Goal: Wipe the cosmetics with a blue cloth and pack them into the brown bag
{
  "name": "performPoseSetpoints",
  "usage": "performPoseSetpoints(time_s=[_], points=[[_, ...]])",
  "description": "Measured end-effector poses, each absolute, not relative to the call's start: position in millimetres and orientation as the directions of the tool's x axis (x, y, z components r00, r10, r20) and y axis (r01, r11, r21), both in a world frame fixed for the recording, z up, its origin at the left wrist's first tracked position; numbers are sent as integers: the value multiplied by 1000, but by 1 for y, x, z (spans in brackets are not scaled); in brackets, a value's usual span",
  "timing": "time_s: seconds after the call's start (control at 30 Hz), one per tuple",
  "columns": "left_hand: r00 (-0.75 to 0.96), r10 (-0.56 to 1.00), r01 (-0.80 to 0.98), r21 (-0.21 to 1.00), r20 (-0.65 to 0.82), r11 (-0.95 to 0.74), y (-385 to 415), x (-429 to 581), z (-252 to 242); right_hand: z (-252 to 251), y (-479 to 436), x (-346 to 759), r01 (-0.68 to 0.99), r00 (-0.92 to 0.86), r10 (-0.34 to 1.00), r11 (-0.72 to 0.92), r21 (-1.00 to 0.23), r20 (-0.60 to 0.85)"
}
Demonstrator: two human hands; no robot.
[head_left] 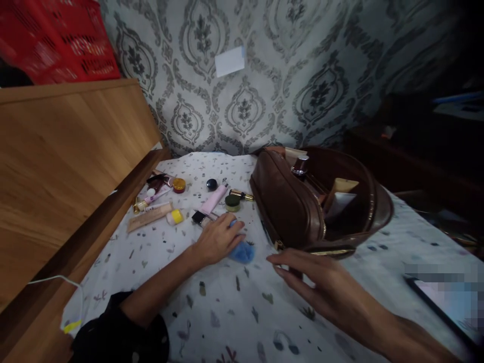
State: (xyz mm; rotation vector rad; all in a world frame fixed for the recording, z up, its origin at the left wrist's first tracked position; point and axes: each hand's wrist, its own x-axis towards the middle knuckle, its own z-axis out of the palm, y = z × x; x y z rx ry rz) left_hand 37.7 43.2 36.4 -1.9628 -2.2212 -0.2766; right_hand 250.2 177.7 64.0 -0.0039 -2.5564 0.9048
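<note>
My left hand (220, 237) is low over the printed cloth, its fingers curled over a small blue fluffy item (243, 253) that shows below and between them. Just beyond it lie a black-capped bottle (199, 218), a pink tube (214, 198), a dark green-lidded jar (232, 203) and a black-and-gold tube (242, 195). My right hand (313, 282) hovers with fingers stretched out and slightly apart, beside the front zipper of a brown bag (287, 201). Nothing shows in it. Unzipped, the bag holds a dark bottle with a silver cap (300, 165) and a tan packet (343, 187).
To the left lie a beige tube (150, 217), a yellow-banded jar (174, 217), an amber jar (179, 185) and a round black item (211, 184). A wooden panel (75, 146) bounds the left, below a red basket (83, 45). A phone-like device (442, 307) lies at right.
</note>
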Motion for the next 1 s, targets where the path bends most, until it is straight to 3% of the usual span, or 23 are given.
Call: performPoseSetpoints(time_s=[0.13,0.27,0.43,0.8,1.0], points=[[-383,889,923,132,250,361,59,0,52,51,166,217,-92,-956,143,687,-721,258],[-619,765,784,90,175,614,89,-45,60,38,158,186,36,-976,203,503,-863,78],[-633,771,774,92,74,627,108,-72,48,11,155,167,66,-959,283,284,-957,18],[-717,697,697,68,25,714,110,-82,42,-3,155,170,68,-953,303,287,-955,23],[-720,691,693,17,58,721,81,-64,72,-8,155,173,52,-946,322,254,-966,33]])
